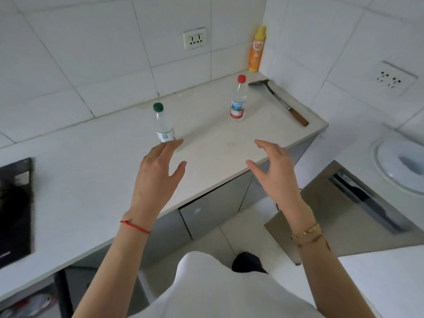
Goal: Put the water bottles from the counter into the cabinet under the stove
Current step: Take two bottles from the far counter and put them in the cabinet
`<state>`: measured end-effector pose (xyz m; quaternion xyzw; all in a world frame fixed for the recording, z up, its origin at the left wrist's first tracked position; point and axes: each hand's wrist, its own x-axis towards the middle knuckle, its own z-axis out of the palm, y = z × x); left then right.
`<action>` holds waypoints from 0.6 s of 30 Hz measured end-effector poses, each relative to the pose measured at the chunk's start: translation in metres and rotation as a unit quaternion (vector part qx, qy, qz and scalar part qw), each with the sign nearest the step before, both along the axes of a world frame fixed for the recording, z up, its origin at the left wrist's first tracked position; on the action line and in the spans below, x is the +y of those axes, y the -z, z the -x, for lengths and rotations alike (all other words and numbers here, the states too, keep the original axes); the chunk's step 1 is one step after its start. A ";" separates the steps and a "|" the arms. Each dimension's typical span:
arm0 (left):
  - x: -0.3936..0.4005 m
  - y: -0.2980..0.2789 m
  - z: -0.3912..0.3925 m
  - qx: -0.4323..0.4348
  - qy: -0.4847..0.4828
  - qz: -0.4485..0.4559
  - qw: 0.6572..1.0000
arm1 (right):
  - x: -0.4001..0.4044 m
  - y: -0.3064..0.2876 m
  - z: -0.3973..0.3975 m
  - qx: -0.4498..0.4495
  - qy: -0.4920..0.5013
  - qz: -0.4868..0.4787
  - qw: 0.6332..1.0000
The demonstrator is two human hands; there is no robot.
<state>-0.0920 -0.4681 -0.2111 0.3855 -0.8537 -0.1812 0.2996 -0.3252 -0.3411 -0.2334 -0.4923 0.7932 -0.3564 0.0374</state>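
Observation:
Two clear water bottles stand upright on the white counter (91, 157). The green-capped bottle (163, 125) is nearer, just beyond the fingertips of my left hand (158, 171), which is open and empty. The red-capped bottle (238, 99) stands farther back to the right. My right hand (275, 166) hovers open over the counter's front right edge, well short of the red-capped bottle. The black stove (15, 210) sits at the left edge; the cabinet (34, 299) beneath it appears open at the bottom left, its inside blurred.
A yellow-orange spray can (257, 51) stands in the back corner. A metal scraper with a wooden handle (280, 102) lies near the right wall. Grey drawer fronts (211, 212) sit below the counter. A white appliance with a round lid (401, 166) stands at the right.

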 end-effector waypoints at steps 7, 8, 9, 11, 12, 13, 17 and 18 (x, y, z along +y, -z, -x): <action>-0.068 -0.001 0.046 -0.002 -0.084 0.007 0.996 | -0.095 0.002 0.063 0.016 -0.070 -0.005 0.997; -0.078 -0.001 0.053 -0.004 -0.101 0.005 0.995 | -0.109 0.002 0.072 0.016 -0.085 -0.005 0.996; -0.089 -0.002 0.060 -0.005 -0.118 0.001 0.993 | -0.122 0.001 0.081 0.015 -0.101 -0.005 0.995; -0.109 0.000 0.074 -0.008 -0.148 -0.006 0.989 | -0.149 -0.002 0.098 0.015 -0.127 0.002 0.992; -0.120 0.002 0.081 -0.009 -0.160 -0.005 0.987 | -0.162 -0.004 0.105 0.015 -0.139 0.008 0.990; -0.131 0.004 0.087 -0.009 -0.172 -0.004 0.985 | -0.175 -0.006 0.112 0.016 -0.154 0.013 0.988; -0.173 0.017 0.105 -0.030 -0.219 -0.022 0.975 | -0.220 -0.008 0.134 0.024 -0.203 0.017 0.979; -0.183 0.020 0.109 -0.043 -0.229 -0.034 0.972 | -0.230 -0.008 0.138 0.027 -0.210 0.016 0.977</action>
